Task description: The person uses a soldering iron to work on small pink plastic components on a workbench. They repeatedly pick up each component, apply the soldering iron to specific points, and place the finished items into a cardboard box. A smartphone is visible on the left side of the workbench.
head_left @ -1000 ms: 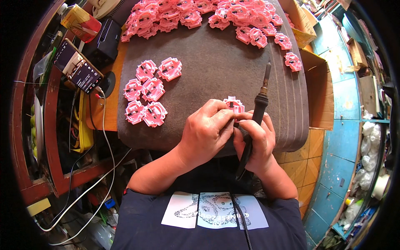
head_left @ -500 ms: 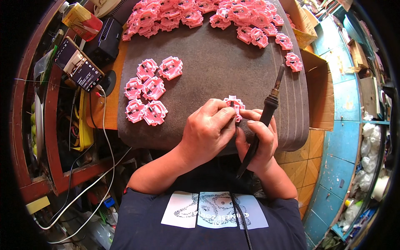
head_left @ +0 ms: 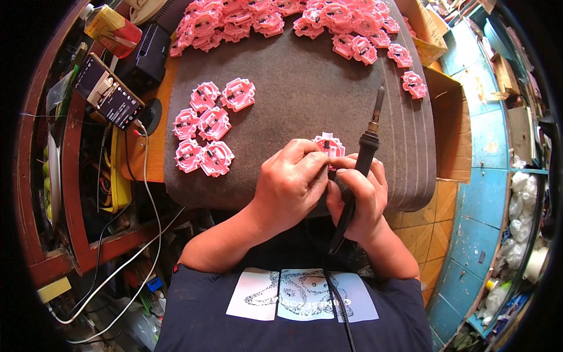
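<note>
A pink plastic part (head_left: 328, 142) with a small dark piece in it is at the table's near side, partly hidden by my fingers. My left hand (head_left: 288, 180) pinches its near left edge between thumb and fingers. My right hand (head_left: 365, 196) is closed around a black-handled soldering iron (head_left: 368, 145), whose tip points up and away from me, off the pink part. The right fingertips also touch the part's near edge. Several similar pink parts (head_left: 214, 123) lie in a group on the left of the dark mat (head_left: 281, 88).
Piles of pink parts (head_left: 234, 20) fill the far edge, with a few strung along the right. Cardboard boxes (head_left: 450, 126) stand right of the table. To the left are a propped phone (head_left: 108, 91), a white cable (head_left: 153, 202) and a bottle with a red-and-yellow label (head_left: 114, 29).
The soldering iron has swung a little to the left at its tip. My right fingers have drawn closer over the near edge of the pink part. My left hand keeps its pinch.
</note>
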The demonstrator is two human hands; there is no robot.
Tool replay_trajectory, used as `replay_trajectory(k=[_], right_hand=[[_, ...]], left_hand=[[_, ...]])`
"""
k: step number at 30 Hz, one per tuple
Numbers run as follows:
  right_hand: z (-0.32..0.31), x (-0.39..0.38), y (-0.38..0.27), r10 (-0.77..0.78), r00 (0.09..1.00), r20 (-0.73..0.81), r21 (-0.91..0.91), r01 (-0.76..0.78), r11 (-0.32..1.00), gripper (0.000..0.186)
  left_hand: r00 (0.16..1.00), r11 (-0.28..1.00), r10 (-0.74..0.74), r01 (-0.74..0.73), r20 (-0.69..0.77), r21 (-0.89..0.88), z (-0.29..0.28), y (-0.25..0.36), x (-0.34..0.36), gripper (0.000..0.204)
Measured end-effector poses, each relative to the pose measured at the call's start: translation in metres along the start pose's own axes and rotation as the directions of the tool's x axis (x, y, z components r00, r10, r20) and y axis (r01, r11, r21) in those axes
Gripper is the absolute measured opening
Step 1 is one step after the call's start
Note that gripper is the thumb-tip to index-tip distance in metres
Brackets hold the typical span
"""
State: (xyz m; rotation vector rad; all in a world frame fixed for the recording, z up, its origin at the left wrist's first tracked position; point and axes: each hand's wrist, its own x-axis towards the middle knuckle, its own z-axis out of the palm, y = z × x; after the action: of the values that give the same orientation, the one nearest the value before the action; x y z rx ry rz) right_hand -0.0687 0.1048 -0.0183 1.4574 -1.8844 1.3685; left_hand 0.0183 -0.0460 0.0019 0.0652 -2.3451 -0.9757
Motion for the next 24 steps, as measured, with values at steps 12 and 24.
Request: replay_trajectory(k=[12, 24], right_hand=[[-0.024, -0.007, 0.0, 0.002, 0.999, -0.045, 0.061, 0.001, 0.998, 0.03], [-0.067, -0.015, -0.025, 0.069, 0.995, 0.067, 0.068, -0.074, 0.995, 0.043]], left_hand=[[0.999, 0.999, -0.033, 0.033, 0.031, -0.028, -0.001, 0.003, 0.001, 0.018], [0.999, 1.0, 0.002, -0.003, 0.054, 0.011, -0.004, 0.002, 0.002, 0.023]])
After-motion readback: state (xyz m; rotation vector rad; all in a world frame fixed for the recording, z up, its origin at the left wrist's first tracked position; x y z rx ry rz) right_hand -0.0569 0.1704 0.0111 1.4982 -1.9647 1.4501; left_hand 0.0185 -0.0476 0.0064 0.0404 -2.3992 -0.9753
